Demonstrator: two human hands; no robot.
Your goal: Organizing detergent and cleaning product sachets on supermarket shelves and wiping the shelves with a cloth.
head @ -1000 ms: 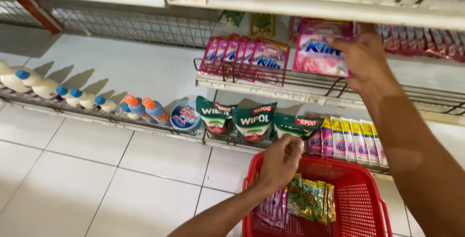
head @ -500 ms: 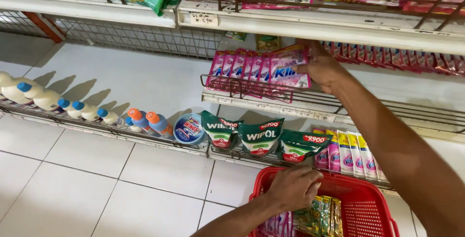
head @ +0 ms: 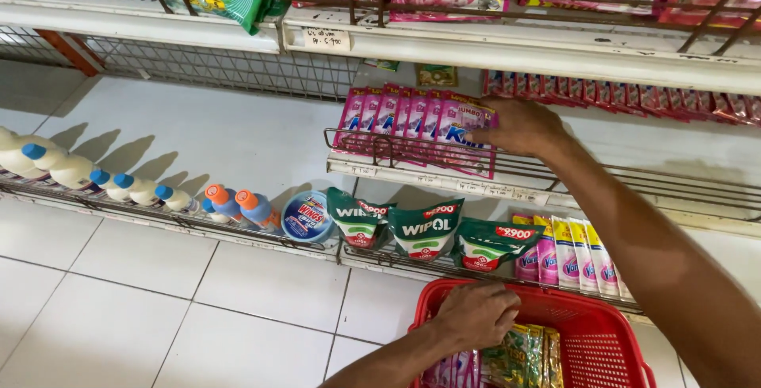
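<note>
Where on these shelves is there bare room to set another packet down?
The middle shelf is bare to the left of the pink packets that the right hand touches, and the wire rack is bare to the right of that hand. The bottom row is crowded: white bottles, green pouches. The red basket, by the left hand, shows bare mesh on its right.

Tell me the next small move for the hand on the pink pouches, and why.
Probably let go and draw the right hand back. The front pink pouch already stands in line with the row behind the wire shelf rail, while the left hand rests in the red basket over more sachets.
</note>
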